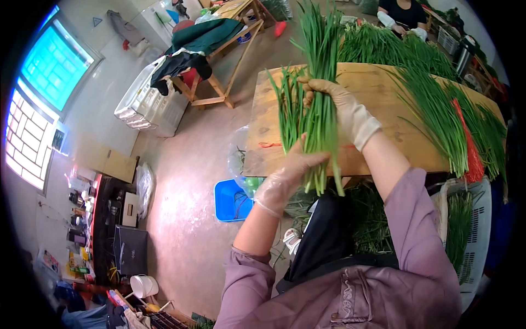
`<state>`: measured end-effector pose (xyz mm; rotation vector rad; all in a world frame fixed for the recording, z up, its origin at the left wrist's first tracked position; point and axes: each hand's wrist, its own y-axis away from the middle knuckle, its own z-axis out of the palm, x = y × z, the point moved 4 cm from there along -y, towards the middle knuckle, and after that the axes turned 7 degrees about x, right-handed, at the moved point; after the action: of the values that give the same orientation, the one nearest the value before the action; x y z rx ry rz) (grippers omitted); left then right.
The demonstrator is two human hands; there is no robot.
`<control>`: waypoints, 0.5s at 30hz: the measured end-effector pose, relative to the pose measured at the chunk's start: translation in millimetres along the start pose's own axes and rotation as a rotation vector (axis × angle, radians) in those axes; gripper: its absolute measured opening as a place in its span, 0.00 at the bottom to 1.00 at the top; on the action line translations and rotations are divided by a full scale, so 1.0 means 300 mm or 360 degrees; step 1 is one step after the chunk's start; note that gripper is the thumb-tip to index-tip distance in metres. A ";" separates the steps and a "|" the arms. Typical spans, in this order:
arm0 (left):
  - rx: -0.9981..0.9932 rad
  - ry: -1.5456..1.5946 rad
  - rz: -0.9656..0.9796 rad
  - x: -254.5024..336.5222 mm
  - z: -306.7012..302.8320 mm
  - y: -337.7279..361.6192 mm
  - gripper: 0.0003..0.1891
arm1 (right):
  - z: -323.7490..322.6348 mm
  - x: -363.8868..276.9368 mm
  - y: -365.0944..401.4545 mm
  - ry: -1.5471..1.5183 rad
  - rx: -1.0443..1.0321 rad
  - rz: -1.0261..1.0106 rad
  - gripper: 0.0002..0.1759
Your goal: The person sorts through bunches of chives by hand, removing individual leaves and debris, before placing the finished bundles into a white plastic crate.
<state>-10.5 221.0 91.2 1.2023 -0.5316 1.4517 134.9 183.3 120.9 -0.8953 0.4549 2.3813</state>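
My right hand (334,98), in a pale thin glove, is wrapped round the middle of an upright bunch of chives (323,49) above the wooden table. Lower down, my left hand (293,167), gloved too, is at the stem ends, its thumb across them; part of its grip is hidden. Loose chives (287,104) show just left of the bunch. A red tie (268,145) lies on the table (378,118) near its left edge. More chives (433,115) are spread on the right side, with a bundle of red ties (472,153) on them.
Across the table, a person (402,13) sits behind a heap of chives (378,46). A blue bin (230,202) stands on the floor at left. To my right is a pale plastic crate (479,230) holding greens. A wooden trestle (219,90) stands further off.
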 end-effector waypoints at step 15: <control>0.0585 -0.2023 0.1074 -0.010 -0.194 -0.113 0.37 | -0.146 0.275 -0.168 0.0040 0.0166 0.0222 0.19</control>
<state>-1.6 278.2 56.6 2.3641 -1.6972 1.1500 135.1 232.9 27.1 -0.8729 0.6647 2.4481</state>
